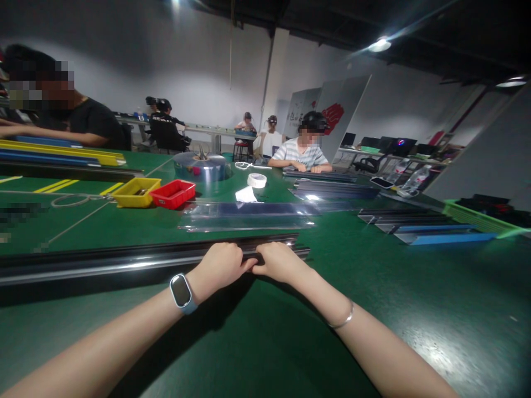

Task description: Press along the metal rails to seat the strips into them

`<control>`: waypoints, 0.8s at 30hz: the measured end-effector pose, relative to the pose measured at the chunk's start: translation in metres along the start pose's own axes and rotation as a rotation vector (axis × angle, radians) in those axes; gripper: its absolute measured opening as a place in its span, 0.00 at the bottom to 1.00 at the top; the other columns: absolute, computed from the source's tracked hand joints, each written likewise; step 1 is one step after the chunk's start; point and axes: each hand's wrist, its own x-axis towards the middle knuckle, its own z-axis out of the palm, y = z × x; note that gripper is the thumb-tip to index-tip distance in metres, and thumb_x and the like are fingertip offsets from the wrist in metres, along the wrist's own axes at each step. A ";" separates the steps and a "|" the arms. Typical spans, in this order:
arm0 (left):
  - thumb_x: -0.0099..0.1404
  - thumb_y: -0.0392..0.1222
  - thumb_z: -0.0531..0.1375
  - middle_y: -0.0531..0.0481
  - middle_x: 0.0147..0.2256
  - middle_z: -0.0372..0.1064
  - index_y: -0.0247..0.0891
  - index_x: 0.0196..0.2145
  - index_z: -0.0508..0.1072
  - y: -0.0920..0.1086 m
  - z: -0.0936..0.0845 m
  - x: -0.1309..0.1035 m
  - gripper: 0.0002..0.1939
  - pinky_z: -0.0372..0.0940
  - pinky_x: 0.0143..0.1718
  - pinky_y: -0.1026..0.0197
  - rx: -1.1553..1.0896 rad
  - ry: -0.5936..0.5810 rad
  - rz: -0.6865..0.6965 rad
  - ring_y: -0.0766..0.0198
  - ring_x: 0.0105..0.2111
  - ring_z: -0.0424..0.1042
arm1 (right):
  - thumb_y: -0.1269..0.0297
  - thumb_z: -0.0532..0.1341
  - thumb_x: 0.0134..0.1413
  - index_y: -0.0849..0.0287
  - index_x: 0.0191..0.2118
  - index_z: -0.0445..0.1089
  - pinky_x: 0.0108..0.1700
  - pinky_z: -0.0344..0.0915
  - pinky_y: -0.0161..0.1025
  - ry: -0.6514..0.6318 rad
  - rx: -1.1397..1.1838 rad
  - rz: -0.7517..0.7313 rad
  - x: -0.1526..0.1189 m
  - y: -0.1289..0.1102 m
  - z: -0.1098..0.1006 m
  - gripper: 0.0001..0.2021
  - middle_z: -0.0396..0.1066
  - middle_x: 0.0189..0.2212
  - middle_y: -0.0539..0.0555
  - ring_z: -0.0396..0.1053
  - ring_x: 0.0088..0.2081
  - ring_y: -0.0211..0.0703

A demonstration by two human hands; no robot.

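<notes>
Green tabletop [415,287] fills the foreground of a large, dim workroom. Near its right-hand end, a long black strip [124,263] is pinched by both bare hands: the left hand [219,268] and the right hand [280,260] sit close together, fingers over the far side, thumbs at the near edge and pointing toward each other. From there the strip runs leftward over the table and out of view. It looks light and fairly stiff, probably plastic, with a glossy face that could slide under dry fingers. Gripped so near one end, the far length would likely swing or sag; hands spread wider, nearer the middle, should steady it. Beyond the strip lie clear sheets [249,221], then a yellow bin [128,201] beside a red bin [168,202], and farther off a co-worker [307,149].
</notes>
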 end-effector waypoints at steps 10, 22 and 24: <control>0.61 0.59 0.40 0.38 0.27 0.70 0.30 0.27 0.74 0.001 -0.003 -0.001 0.33 0.62 0.32 0.57 -0.004 -0.011 -0.010 0.55 0.29 0.70 | 0.52 0.55 0.47 0.62 0.34 0.69 0.35 0.61 0.38 -0.029 -0.074 0.106 -0.001 -0.002 -0.005 0.17 0.72 0.32 0.59 0.69 0.35 0.48; 0.61 0.59 0.40 0.40 0.26 0.69 0.31 0.27 0.73 0.000 0.001 -0.001 0.32 0.62 0.31 0.56 -0.001 0.008 0.007 0.56 0.27 0.70 | 0.46 0.54 0.46 0.61 0.34 0.70 0.35 0.61 0.36 -0.034 -0.006 0.116 -0.002 0.006 -0.004 0.21 0.72 0.33 0.59 0.69 0.35 0.46; 0.62 0.59 0.40 0.40 0.27 0.69 0.31 0.27 0.73 0.000 0.000 -0.001 0.32 0.62 0.31 0.56 -0.002 0.011 0.007 0.55 0.28 0.69 | 0.46 0.54 0.47 0.61 0.36 0.70 0.36 0.61 0.37 -0.045 -0.009 0.133 -0.002 0.005 -0.005 0.22 0.72 0.34 0.60 0.69 0.36 0.47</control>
